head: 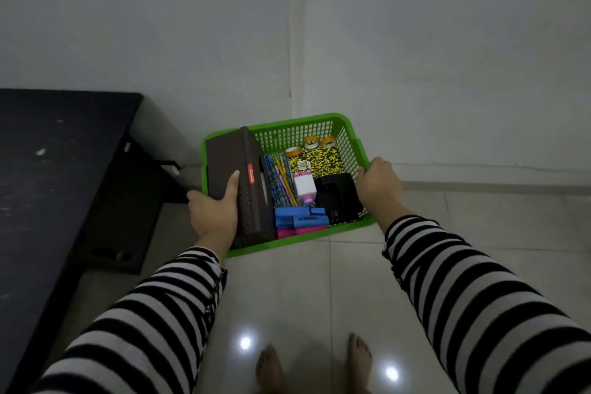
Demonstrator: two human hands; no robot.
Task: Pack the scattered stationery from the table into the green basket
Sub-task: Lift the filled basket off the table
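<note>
The green basket (307, 125) is at the floor by the wall corner, filled with stationery. Inside stand a dark brown box (243, 176) with a red label on the left, patterned pencils (281, 182), a yellow-black patterned notebook (319, 160), three tape rolls (311, 142), a white and pink item (303, 190), a black device (335, 198) and blue and pink items (300, 221). My left hand (214, 211) grips the basket's left side, thumb lying on the brown box. My right hand (379, 185) grips the right rim.
A dark table (57, 169) stands at the left, its top bare, with a dark frame underneath. Glossy floor tiles (319, 297) lie below, and my bare feet (319, 365) show at the bottom. White walls meet in a corner behind the basket.
</note>
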